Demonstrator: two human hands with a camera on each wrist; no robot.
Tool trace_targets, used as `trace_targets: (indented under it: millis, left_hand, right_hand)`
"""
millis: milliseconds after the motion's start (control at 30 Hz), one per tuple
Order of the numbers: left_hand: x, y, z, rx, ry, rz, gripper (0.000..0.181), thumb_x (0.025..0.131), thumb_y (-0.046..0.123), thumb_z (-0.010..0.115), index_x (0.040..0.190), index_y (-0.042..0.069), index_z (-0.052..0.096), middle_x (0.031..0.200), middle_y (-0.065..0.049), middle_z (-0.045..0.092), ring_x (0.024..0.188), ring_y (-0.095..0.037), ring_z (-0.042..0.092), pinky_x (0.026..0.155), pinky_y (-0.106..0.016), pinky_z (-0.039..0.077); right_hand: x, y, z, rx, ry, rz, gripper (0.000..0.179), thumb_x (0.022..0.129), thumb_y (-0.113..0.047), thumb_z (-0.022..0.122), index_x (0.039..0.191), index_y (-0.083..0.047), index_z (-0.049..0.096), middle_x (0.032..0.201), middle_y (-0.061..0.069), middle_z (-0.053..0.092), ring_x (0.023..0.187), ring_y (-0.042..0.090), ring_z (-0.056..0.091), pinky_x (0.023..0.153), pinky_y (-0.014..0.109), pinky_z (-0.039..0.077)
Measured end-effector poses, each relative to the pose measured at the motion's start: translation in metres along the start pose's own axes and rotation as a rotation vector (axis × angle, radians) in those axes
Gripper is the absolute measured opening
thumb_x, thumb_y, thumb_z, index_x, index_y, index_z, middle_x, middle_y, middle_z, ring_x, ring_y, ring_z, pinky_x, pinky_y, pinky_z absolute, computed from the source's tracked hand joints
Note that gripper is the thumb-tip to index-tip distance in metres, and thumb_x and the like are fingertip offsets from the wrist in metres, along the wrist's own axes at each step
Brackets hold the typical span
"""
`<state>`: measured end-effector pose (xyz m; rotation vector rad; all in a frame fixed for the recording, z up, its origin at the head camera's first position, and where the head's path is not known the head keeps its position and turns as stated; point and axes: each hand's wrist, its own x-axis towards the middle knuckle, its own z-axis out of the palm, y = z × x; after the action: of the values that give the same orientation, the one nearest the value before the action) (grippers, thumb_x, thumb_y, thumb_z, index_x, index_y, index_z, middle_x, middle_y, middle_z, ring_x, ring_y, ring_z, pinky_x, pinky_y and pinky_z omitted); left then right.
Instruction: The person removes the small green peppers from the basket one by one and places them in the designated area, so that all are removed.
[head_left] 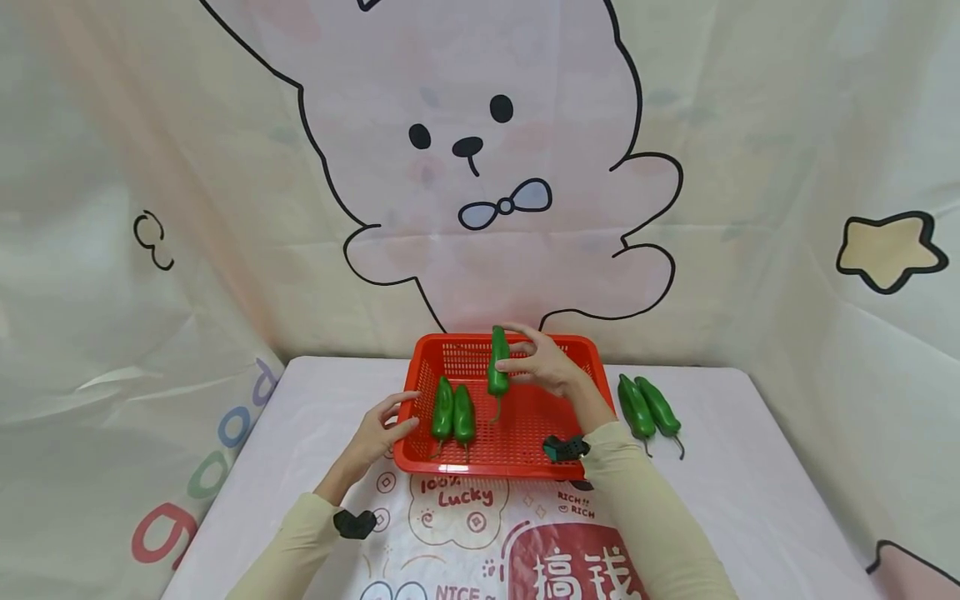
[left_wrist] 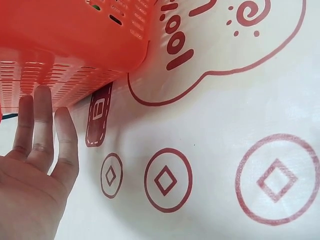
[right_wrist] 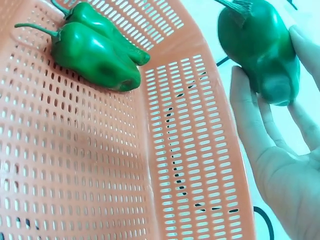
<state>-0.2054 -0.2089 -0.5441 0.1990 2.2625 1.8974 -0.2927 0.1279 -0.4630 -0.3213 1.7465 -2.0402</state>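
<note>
My right hand (head_left: 549,367) pinches a long green pepper (head_left: 498,358) upright over the far half of a red perforated plastic basket (head_left: 517,433), its stem pointing down. In the right wrist view, thumb and fingers press this pepper (right_wrist: 257,45) from both sides. Two more green peppers, a left one (head_left: 443,408) and a right one (head_left: 464,414), lie side by side in the basket's left part. My left hand (head_left: 373,432) is at the basket's left side. Seen from the left wrist, its straight fingers (left_wrist: 44,125) touch the basket's outer wall (left_wrist: 75,35).
Right of the basket, two green peppers (head_left: 636,407) lie together on the white tablecloth (head_left: 735,467). Red printed drawings and lettering (head_left: 465,497) cover the cloth in front. Behind the table hangs a curtain (head_left: 720,275) with a cartoon animal. Dark straps circle both wrists.
</note>
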Motion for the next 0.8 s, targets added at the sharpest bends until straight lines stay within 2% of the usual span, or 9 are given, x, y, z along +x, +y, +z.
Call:
trace_targets:
  millis: [367,600,667,800]
  left_hand:
    - [0.0,0.0,-0.001,-0.009,-0.01,-0.004,0.053,0.097,0.016,0.072,0.147,0.014,0.052,0.14,-0.026,0.051,0.115,-0.044,0.06,0.08,-0.043,0.059]
    - [0.001,0.0,0.0,0.001,-0.001,-0.006,0.053,0.099,0.009,0.068,0.148,0.01,0.05,0.141,-0.026,0.049,0.117,-0.047,0.058,0.081,-0.044,0.059]
    - [-0.001,0.003,0.0,0.002,-0.005,-0.011,0.052,0.099,0.007,0.067,0.148,0.009,0.049,0.142,-0.028,0.048,0.118,-0.048,0.057,0.081,-0.045,0.059]
    - [-0.008,0.021,0.003,-0.007,-0.014,-0.017,0.052,0.099,0.008,0.068,0.148,0.006,0.049,0.142,-0.029,0.048,0.118,-0.049,0.057,0.081,-0.044,0.059]
  right_hand:
    - [-0.016,-0.007,-0.005,-0.062,0.014,-0.036,0.074,0.091,0.005,0.073,0.155,-0.013,0.041,0.139,0.026,0.048,0.108,0.037,0.065,0.086,0.05,0.057]
    - [-0.028,-0.012,-0.009,-0.056,0.054,-0.044,0.072,0.089,0.007,0.074,0.152,-0.012,0.045,0.138,0.026,0.048,0.106,0.039,0.066,0.086,0.051,0.057]
    - [-0.031,-0.012,-0.012,-0.071,0.058,-0.054,0.072,0.089,0.006,0.075,0.152,-0.012,0.045,0.138,0.026,0.048,0.105,0.038,0.067,0.085,0.05,0.057]
    - [-0.039,-0.012,-0.021,-0.09,0.073,-0.075,0.073,0.09,0.005,0.075,0.153,-0.009,0.042,0.138,0.028,0.047,0.105,0.038,0.067,0.086,0.05,0.057]
